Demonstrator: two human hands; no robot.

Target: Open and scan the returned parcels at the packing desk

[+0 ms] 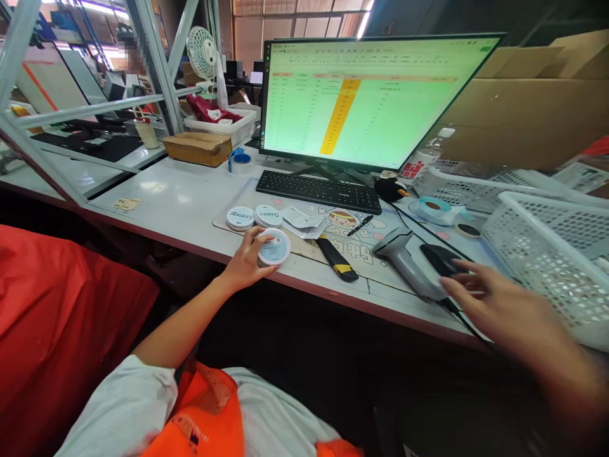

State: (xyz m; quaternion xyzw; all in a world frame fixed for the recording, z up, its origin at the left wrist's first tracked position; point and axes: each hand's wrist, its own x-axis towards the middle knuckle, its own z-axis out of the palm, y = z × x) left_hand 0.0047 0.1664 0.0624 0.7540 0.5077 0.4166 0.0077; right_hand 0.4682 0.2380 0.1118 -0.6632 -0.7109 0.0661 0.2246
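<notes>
My left hand (248,259) grips a round white jar (275,246) with a pale blue label, at the front edge of the desk. Two similar round jars with white lettered lids, a left one (240,217) and a right one (268,215), sit just behind it. My right hand (495,298), partly smeared by motion, hovers with fingers apart beside the black computer mouse (442,259). Near its fingertips lies a grey barcode scanner (409,266). Between the hands rests a black and yellow utility knife (337,258).
A monitor (375,101) stands behind a black keyboard (318,192). White perforated baskets (556,254) line the right side, near blue tape rolls (432,207). Clear plastic packets (302,219) and a pen (360,225) lie on the mat. A cardboard box (204,148) sits at the left.
</notes>
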